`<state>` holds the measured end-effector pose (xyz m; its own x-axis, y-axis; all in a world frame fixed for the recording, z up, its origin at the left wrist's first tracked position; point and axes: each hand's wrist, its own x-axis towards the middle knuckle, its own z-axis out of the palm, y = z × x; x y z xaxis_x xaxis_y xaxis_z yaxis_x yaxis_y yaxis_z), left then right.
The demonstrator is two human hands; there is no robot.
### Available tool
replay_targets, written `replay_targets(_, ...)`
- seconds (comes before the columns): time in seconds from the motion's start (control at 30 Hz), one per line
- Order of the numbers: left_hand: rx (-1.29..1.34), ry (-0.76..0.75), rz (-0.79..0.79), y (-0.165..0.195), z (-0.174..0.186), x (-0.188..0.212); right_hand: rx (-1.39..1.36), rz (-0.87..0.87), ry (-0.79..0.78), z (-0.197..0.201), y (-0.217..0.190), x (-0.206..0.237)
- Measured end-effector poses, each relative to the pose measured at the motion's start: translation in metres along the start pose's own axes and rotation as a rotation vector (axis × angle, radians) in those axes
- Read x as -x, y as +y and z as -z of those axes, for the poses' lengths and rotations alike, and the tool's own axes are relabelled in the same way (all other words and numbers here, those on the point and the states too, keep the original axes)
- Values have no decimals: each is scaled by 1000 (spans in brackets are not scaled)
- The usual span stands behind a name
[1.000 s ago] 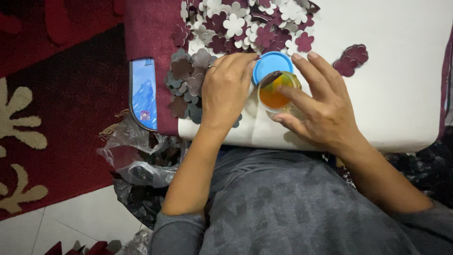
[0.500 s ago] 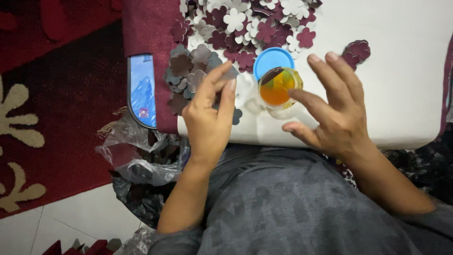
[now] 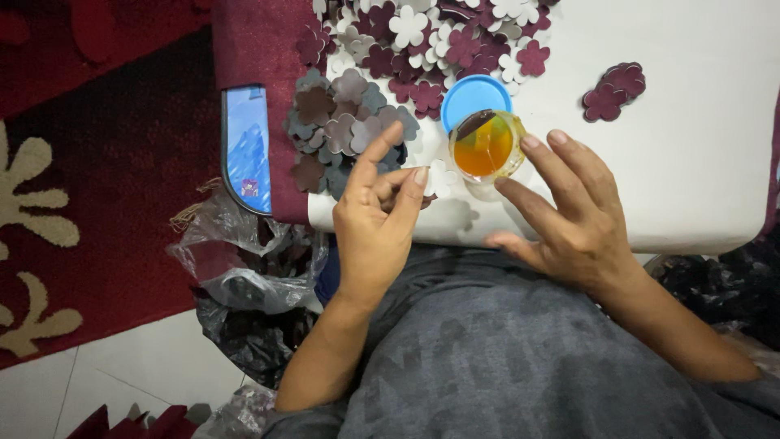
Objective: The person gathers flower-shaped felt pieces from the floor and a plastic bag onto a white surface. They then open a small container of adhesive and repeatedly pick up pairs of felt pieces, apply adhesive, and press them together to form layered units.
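Head view: orange-filled jar [image 3: 485, 146] sits just beyond right hand [image 3: 569, 219], fingers spread and empty; left hand [image 3: 375, 223] farther off, fingertips pinching something small, unclear.

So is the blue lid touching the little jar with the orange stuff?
Cannot tell. In the head view the jar overlaps the blue lid at its lower edge, so no gap shows, but from above the jar may just stand in front of it.

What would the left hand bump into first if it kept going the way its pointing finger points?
Probably the grey and brown flowers. The left hand points its first finger up the picture toward that pile, whose edge lies just past the fingertip. How high the finger hovers above the table is unclear.
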<state>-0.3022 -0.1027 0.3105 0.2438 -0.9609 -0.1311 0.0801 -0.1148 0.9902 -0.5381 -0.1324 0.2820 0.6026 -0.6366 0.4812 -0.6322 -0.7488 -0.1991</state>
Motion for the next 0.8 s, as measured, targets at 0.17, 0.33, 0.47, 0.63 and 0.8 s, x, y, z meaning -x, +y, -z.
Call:
replay_targets(0.17, 26, -38, -2, 2, -5, 4, -197, -10, 30, 12, -4, -5)
replay_targets(0.33, 48, -97, 34, 3, -9, 6, -415, -89, 90, 20, -16, -16)
replay_targets(0.47, 42, -130, 13, 7, -12, 12, -384, -52, 112, 13, -23, -23)
replay_targets(0.63, 65, -157, -4, 9, -11, 16, -321, -13, 106, 6, -25, -24)
replay_targets(0.8, 58, -157, 15, 8, -9, 16, -261, -9, 119, 4, -24, -21)
